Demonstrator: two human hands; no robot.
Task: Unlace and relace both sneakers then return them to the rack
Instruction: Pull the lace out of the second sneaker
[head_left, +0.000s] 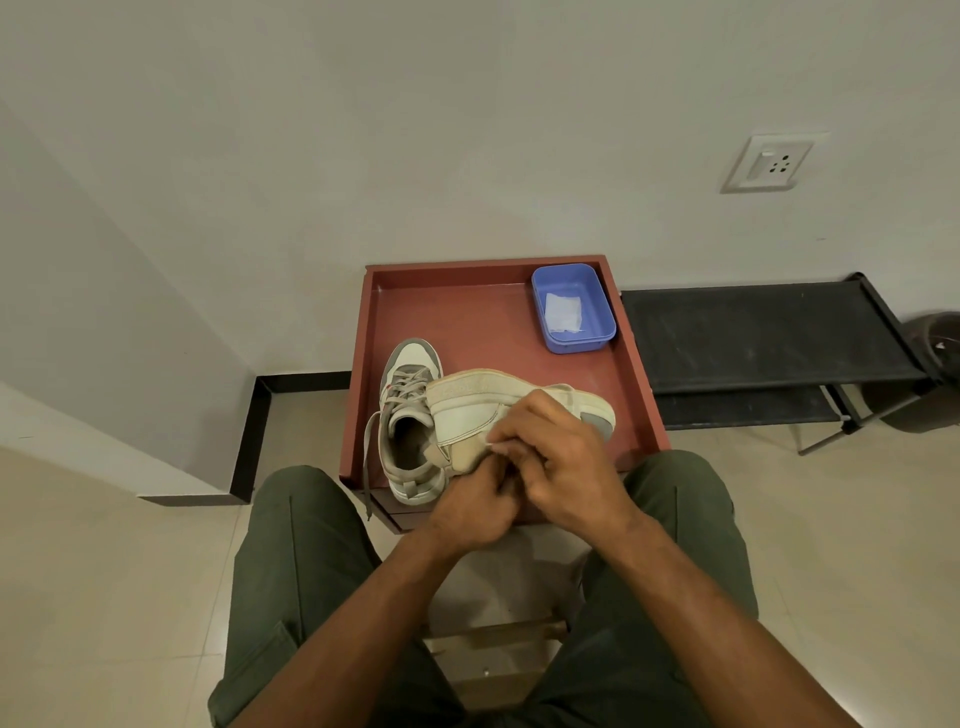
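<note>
The black rack (769, 332) stands against the wall at the right with nothing on its top shelf, presumably the return point for both sneakers. Beside it, the red table (467, 312) has a raised rim that keeps items from sliding off; it carries the work directly in front of the seated person's knees, within easy reach. The tipped sneaker (498, 405) lies on its side near the front edge, sole toward the wall, so that the lacing side faces the person. The upright sneaker (410, 421) stands just to its left, touching it, laces threaded and one lace end (368, 467) hanging over the table edge. The blue tray (574, 306) sits in the far right corner, well apart, holding a small white packet. The right hand (561, 457) grips the tipped sneaker's upper, steadying it. The left hand (475, 512) is curled at the same spot, apparently pinching a lace, though that lace is hidden.
</note>
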